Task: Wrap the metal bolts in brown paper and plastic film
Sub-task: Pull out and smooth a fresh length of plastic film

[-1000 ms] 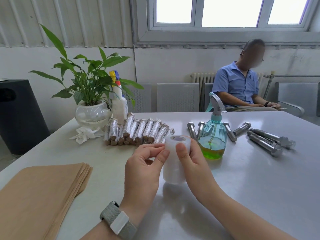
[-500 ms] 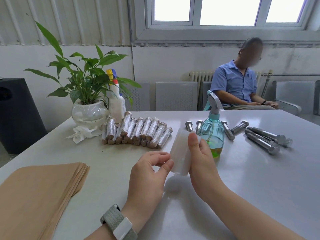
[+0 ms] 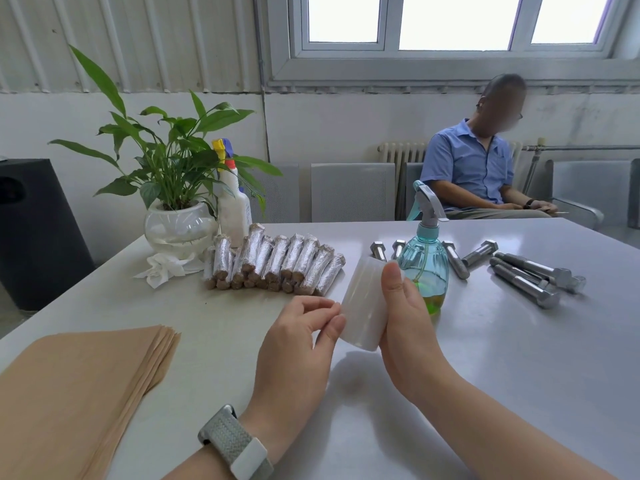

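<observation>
Both arms are bare all the way down, no sleeves showing anywhere. Left hand [image 3: 298, 344] has a watch [image 3: 237, 441] on the wrist: woven grey fabric band, kinda speckled, with a plain white rounded block on it at the side toward the camera, could be the case or a clasp, can't tell. Right hand [image 3: 405, 327] has nothing on it, no rings or band, nails short and plain.

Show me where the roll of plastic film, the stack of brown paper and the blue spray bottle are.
roll of plastic film [image 3: 360, 306], head view, on the middle of its white side.
stack of brown paper [image 3: 79, 382], head view, on the top sheet.
blue spray bottle [image 3: 427, 261], head view, on its clear body.
</observation>
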`<move>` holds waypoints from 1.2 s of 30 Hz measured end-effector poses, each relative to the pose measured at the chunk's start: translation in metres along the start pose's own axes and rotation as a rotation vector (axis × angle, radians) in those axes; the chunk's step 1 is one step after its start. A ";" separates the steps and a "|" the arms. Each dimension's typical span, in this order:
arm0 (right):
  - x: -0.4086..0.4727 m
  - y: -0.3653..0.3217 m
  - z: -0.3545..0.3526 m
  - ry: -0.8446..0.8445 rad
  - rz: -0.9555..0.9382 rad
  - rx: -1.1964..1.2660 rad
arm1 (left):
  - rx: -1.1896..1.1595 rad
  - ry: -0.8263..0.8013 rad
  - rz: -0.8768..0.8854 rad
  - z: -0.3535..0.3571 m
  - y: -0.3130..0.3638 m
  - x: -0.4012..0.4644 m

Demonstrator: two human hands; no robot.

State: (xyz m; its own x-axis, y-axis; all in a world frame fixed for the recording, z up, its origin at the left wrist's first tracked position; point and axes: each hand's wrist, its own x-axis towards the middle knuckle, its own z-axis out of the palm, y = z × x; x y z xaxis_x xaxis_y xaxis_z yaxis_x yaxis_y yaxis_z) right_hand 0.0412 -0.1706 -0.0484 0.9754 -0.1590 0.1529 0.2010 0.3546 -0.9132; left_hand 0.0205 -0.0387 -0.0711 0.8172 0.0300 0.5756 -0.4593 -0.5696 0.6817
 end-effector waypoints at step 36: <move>-0.001 0.006 -0.005 -0.056 -0.098 -0.312 | 0.298 -0.236 0.044 -0.019 -0.005 0.012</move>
State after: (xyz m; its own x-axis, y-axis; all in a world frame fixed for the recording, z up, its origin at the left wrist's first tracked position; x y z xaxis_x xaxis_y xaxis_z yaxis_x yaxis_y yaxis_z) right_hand 0.0412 -0.1729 -0.0553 0.9581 -0.1246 0.2579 0.2645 0.0398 -0.9636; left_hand 0.0256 -0.0198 -0.0588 0.8728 -0.1701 0.4574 -0.4024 -0.7810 0.4776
